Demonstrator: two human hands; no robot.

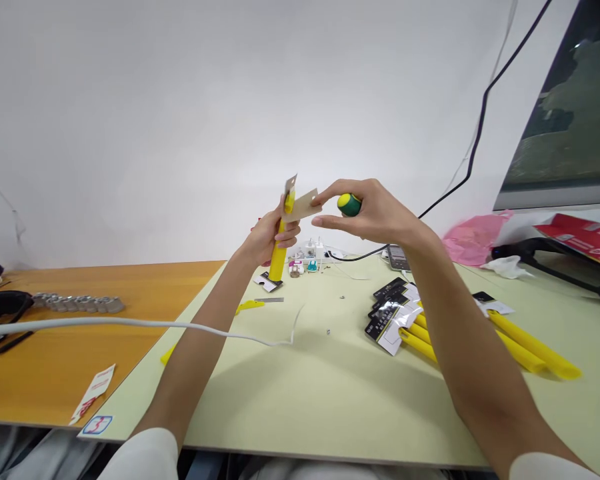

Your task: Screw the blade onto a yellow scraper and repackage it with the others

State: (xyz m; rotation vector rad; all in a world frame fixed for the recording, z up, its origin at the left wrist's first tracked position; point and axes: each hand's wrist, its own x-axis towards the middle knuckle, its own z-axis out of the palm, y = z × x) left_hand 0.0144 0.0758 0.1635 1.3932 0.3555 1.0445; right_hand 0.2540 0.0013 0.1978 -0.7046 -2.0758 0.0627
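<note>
My left hand (pixel 271 237) is wrapped around a yellow handle (pixel 278 261), holding it upright above the table. At its top sits a thin flat beige plate (pixel 303 206) with a small hole near its right end; another small piece of plate (pixel 291 183) sticks up beside it. My right hand (pixel 375 208) holds a screwdriver (pixel 349 205) with a rounded green and yellow handle in its palm; the shaft is hidden. The index fingertip of that hand touches the plate's right end, with the thumb just below. Two tiny metal parts (pixel 329 331) lie on the table.
Carded packs (pixel 391 320) with yellow handles (pixel 535 343) lie at the right. A yellow cutter (pixel 250 306) lies near my left forearm. A white cable (pixel 180 325) crosses in front. Plugs (pixel 313 250), a pink bag (pixel 475 237) and a black frame (pixel 555 267) are farther back.
</note>
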